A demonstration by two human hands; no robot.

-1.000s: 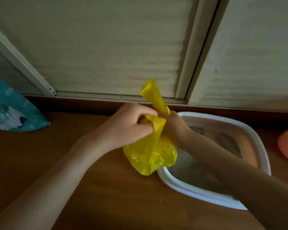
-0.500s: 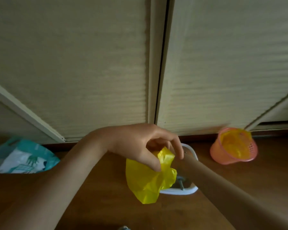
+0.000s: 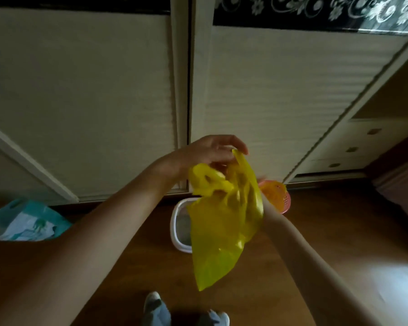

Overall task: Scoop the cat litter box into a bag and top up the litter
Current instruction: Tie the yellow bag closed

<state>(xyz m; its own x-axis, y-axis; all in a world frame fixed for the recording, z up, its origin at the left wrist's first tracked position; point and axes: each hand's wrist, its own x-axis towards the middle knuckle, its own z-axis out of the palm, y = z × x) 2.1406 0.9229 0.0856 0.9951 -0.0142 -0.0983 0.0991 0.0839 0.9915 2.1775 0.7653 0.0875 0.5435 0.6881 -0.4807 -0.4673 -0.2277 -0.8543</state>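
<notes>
A yellow plastic bag (image 3: 222, 231) hangs in the air in front of me, unfolded and dangling down. My left hand (image 3: 205, 154) pinches its upper edge and handles from above. My right forearm (image 3: 292, 243) reaches up behind the bag, which hides my right hand. On the floor below sits the white litter box (image 3: 174, 222), mostly covered by the bag, with grey litter showing at its left side. A teal and white litter sack (image 3: 26, 222) lies on the floor at far left.
A pink perforated basket (image 3: 278, 196) lined with yellow plastic stands right of the litter box. Pale sliding wardrobe doors (image 3: 80, 102) rise behind it all, with drawers (image 3: 363, 142) at right. My feet (image 3: 154, 307) are on the wooden floor at the bottom edge.
The view has pulled up and back from the floor. The bag, crumpled between both hands before, has been lifted and now hangs unfolded from my left hand.
</notes>
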